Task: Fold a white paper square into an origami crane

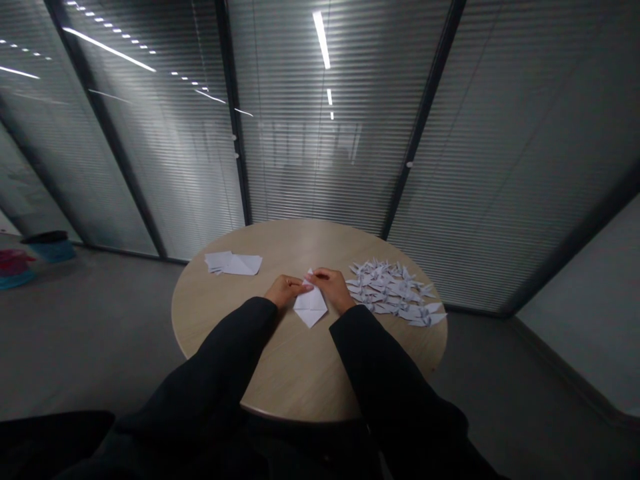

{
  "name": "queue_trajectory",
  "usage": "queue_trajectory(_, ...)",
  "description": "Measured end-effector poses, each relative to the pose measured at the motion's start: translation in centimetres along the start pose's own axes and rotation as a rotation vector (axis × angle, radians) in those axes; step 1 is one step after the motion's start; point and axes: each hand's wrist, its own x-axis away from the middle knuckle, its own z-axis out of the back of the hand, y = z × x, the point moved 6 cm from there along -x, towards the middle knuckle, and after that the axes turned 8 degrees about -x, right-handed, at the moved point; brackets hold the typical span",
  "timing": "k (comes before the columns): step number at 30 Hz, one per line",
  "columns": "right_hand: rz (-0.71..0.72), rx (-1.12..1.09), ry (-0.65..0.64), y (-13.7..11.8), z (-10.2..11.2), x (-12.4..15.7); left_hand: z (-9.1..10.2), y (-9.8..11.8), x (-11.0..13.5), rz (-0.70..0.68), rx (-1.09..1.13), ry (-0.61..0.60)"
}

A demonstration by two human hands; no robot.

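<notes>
A folded white paper square [310,308] lies as a diamond on the round wooden table [300,377], its upper corner raised between my hands. My left hand [285,291] grips the paper's upper part from the left, and my right hand [333,288] pinches it from the right. To the right of my right hand lies a heap of several white origami cranes [393,292]. Beyond my left hand sits a small stack of white paper sheets [233,263].
Glass partitions with internal blinds [320,133] stand behind the table. Grey floor surrounds it. On the floor at far left are a blue bin [50,247] and some colourful items [15,267]. My black sleeves extend over the table's near side.
</notes>
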Motion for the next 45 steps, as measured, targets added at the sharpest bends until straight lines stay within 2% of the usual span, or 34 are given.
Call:
queue_trajectory(3, -0.001, 0.013, 0.059, -0.1, 0.4, 0.1, -0.8, 0.0, 0.1, 0.043, -0.013, -0.181)
queue_trajectory(7, 0.014, -0.003, 0.140, -0.4, 1.0, 0.2, -1.1, -0.3, 0.1, 0.065, -0.027, -0.234)
queue_trajectory(12, 0.036, -0.032, 0.150, -0.4, 1.0, 0.2, -1.0, 0.0, 0.2, 0.041, -0.064, -0.221)
queue_trajectory(18, 0.059, -0.082, 0.257, -0.4, 1.7, 0.3, -1.5, 0.3, 0.7, 0.112, -0.077, -0.274)
queue_trajectory(23, 0.048, -0.104, 0.268, -0.6, 1.8, 0.4, -1.6, 0.6, 1.0, 0.135, -0.056, -0.271)
queue_trajectory(31, 0.038, -0.169, 0.372, -0.7, 2.6, 0.5, -2.2, -0.4, 0.8, 0.179, 0.035, -0.338)
queue_trajectory(36, 0.052, -0.168, 0.367, -0.8, 2.7, 0.4, -2.3, -0.3, 0.9, 0.169, 0.055, -0.368)
queue_trajectory(45, 0.046, -0.227, 0.333, -1.0, 2.5, 0.4, -2.0, -0.7, 0.5, 0.138, 0.026, -0.311)
